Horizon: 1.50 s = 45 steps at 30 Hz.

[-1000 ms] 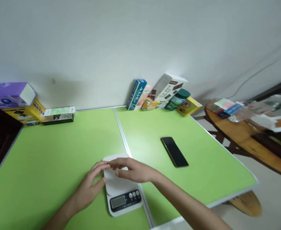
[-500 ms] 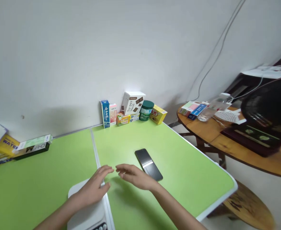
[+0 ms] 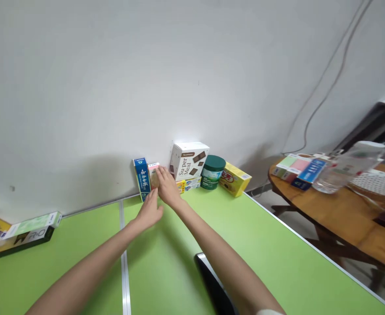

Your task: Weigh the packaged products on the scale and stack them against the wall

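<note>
Both my arms reach to the boxes along the wall. My right hand (image 3: 168,187) has its fingers stretched over the right side of a small pink box (image 3: 153,172), covering part of it; I cannot tell whether they press on it. Just below that box is my left hand (image 3: 149,211), fingers extended toward its lower front and thumb apart. An upright blue box (image 3: 142,179) stands beside the pink one on the left. Right of my right hand, a white Su-per Meal box (image 3: 190,162) rests on small yellow-and-blue boxes (image 3: 190,184), partly hidden by the hand.
A green-lidded jar (image 3: 213,171) and a yellow box (image 3: 234,179) stand farther right. A dark phone (image 3: 212,284) lies partly under my right forearm. More boxes (image 3: 31,232) lie at the left. A wooden table (image 3: 306,205) at right holds boxes and a plastic bottle (image 3: 346,168).
My hands have moved forward from above the near table, by the phone and white device, to the pink box at the wall. The view has shifted; the white device is out of sight.
</note>
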### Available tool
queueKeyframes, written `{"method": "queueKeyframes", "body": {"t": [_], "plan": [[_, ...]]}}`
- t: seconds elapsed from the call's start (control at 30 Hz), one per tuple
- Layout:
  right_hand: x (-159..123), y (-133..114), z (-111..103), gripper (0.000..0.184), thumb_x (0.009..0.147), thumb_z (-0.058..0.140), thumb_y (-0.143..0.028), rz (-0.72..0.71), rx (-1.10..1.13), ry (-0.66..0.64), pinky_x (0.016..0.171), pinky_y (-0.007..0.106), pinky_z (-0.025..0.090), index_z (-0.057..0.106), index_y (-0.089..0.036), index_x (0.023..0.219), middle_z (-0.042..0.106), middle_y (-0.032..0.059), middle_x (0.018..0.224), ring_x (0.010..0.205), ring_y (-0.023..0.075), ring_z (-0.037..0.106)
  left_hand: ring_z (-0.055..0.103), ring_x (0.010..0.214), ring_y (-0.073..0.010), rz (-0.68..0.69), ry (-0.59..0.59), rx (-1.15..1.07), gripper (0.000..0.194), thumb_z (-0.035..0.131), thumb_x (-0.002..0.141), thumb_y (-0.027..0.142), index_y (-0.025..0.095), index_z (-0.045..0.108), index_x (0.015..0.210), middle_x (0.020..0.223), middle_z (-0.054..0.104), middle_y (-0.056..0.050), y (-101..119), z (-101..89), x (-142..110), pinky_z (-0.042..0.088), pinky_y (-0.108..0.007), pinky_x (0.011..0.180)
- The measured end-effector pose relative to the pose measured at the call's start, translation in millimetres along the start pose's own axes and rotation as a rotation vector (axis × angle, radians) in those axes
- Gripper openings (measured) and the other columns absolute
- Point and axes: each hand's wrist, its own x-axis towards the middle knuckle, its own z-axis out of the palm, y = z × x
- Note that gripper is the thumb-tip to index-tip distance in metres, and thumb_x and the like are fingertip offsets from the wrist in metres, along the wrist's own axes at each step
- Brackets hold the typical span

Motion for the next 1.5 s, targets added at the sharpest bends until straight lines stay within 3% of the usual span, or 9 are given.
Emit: {"method": "queueKeyframes", "body": {"t": [0.13, 0.3, 0.53, 0.63, 0.83, 1.0, 1.1, 1.27, 1.5], "plan": [[11, 15, 5, 0.061, 0.075, 0.04, -0.001, -0.045, -0.059, -0.007, 0.109, 0.048, 0.026, 0.035, -0.005, 0.136, 0.03, 0.0184, 0.148, 0.139, 0.0295, 0.018, 0.024, 0.137, -0.0305, -0.122, 0.04, -0.101, 0.076, 0.058, 0.063, 0.005, 0.008, 0.036, 0.135, 0.147, 0.031, -0.018, -20, 18.7, 22, 0.017, -0.04, 0.113], [-17, 21, -5, 0.047, 0.077, 0.042, -0.004, -0.113, -0.155, 0.091, 0.108, 0.049, 0.027, 0.046, -0.006, 0.124, 0.035, 0.02, 0.142, 0.14, 0.0307, 0.015, 0.037, 0.131, -0.0275, -0.302, 0.073, -0.245, 0.075, 0.053, 0.069, 0.002, 0.008, 0.027, 0.138, 0.144, 0.036, -0.02, -53, 36.2, 11, 0.031, -0.037, 0.107], [-56, -7, -46, 0.035, 0.086, 0.04, -0.011, -0.134, -0.186, -0.241, 0.084, 0.045, 0.048, 0.05, -0.012, 0.119, 0.06, 0.0177, 0.114, 0.105, 0.0302, 0.055, 0.035, 0.133, -0.0267, -0.429, 0.113, -0.35, 0.069, 0.05, 0.072, 0.001, 0.01, 0.027, 0.136, 0.147, 0.028, -0.023, -57, 19.9, -39, 0.035, -0.037, 0.103], [-90, -32, -65, 0.028, 0.087, 0.045, -0.023, -0.003, 0.057, -0.134, 0.081, 0.041, 0.049, 0.052, -0.015, 0.113, 0.061, 0.0156, 0.108, 0.097, 0.0281, 0.057, 0.036, 0.133, -0.0256, -0.456, 0.11, -0.389, 0.063, 0.05, 0.075, 0.005, 0.012, 0.03, 0.134, 0.147, 0.029, -0.022, -50, -6.1, -83, 0.037, -0.039, 0.102], [-183, -87, -76, 0.039, 0.078, 0.06, -0.045, 0.574, 0.802, -0.026, 0.078, 0.037, 0.053, 0.054, -0.018, 0.107, 0.066, 0.0118, 0.106, 0.094, 0.026, 0.063, 0.044, 0.128, -0.0233, -0.445, 0.079, -0.508, 0.046, 0.047, 0.085, 0.037, 0.017, 0.043, 0.126, 0.136, 0.05, -0.013, -29, -42.9, -197, 0.032, -0.039, 0.107], [-257, -130, -79, 0.053, 0.073, 0.062, -0.052, 0.896, 0.8, 0.344, 0.079, 0.042, 0.053, 0.049, -0.021, 0.114, 0.064, 0.0136, 0.114, 0.1, 0.0305, 0.062, 0.019, 0.14, -0.021, -0.464, 0.044, -0.414, 0.063, 0.038, 0.088, 0.048, 0.02, 0.023, 0.143, 0.151, 0.028, -0.006, -5, -38.3, -252, 0.023, -0.035, 0.112], [-284, -153, -88, 0.05, 0.076, 0.057, -0.055, 0.969, 0.715, 0.453, 0.081, 0.042, 0.053, 0.05, -0.02, 0.111, 0.063, 0.0142, 0.116, 0.105, 0.0317, 0.06, 0.024, 0.138, -0.0217, -0.376, 0.007, -0.417, 0.061, 0.035, 0.09, 0.048, 0.022, 0.022, 0.143, 0.15, 0.03, -0.005, 7, -40.9, -268, 0.026, -0.035, 0.111], [-294, -191, -78, 0.05, 0.08, 0.054, -0.052, 0.867, 0.794, 0.247, 0.09, 0.039, 0.05, 0.049, -0.02, 0.118, 0.056, 0.0136, 0.128, 0.116, 0.0298, 0.054, 0.036, 0.133, -0.0239, -0.383, 0.124, -0.289, 0.057, 0.033, 0.089, 0.054, 0.023, 0.029, 0.137, 0.144, 0.04, -0.008, -7, -77.4, -315, 0.032, -0.036, 0.108], [-295, -227, -4, 0.058, 0.084, 0.05, -0.049, 0.791, 0.825, -0.228, 0.097, 0.039, 0.047, 0.04, -0.017, 0.132, 0.054, 0.0135, 0.132, 0.117, 0.0275, 0.055, 0.029, 0.136, -0.024, -0.684, 0.29, -0.243, 0.06, 0.022, 0.088, 0.057, 0.028, 0.021, 0.14, 0.15, 0.029, -0.004, -68, -95.4, -400, 0.031, -0.04, 0.109]]}}
